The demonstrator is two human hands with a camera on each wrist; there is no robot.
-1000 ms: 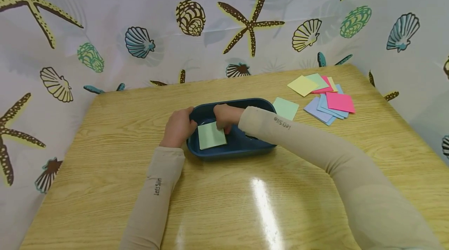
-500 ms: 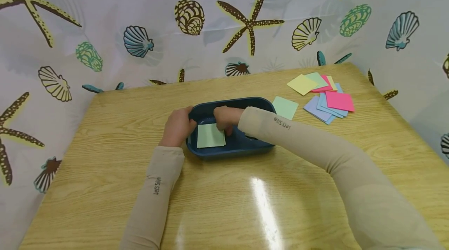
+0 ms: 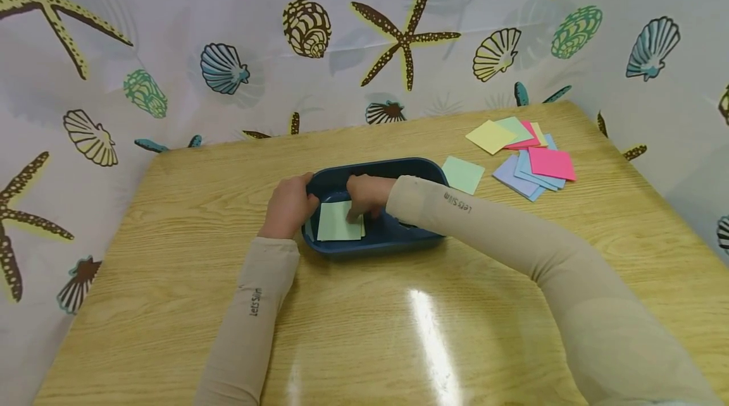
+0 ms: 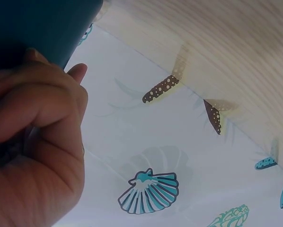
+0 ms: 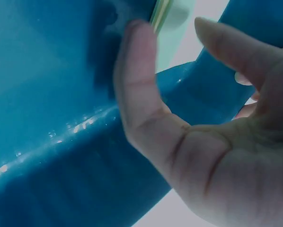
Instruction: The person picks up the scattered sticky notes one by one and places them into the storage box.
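A dark blue oblong plastic bin [image 3: 393,245] stands on the wooden table. My left hand [image 3: 288,207] holds the bin's left end, its thumb on the inner side of the rim; the left wrist view shows this hand [image 4: 42,137] with curled fingers beside the blue wall. Inside the bin, toward the left, lies a small stack of pale green sticky notes [image 3: 336,222]. My right hand [image 3: 367,194] reaches into the bin at the stack's right edge. In the right wrist view its thumb and finger stand apart, the finger near the edge of the notes [image 5: 172,52].
One pale green note [image 3: 464,175] lies just right of the bin. Farther right are loose piles of notes: a yellow note [image 3: 491,137], a pink note [image 3: 552,166] and a lavender note [image 3: 515,178] among them. A shell-patterned cloth [image 3: 342,90] hangs behind the table.
The green notes have turned straighter and shifted slightly left in the bin. My right fingers have spread, one now over the top of the notes. My left hand has stayed on the rim.
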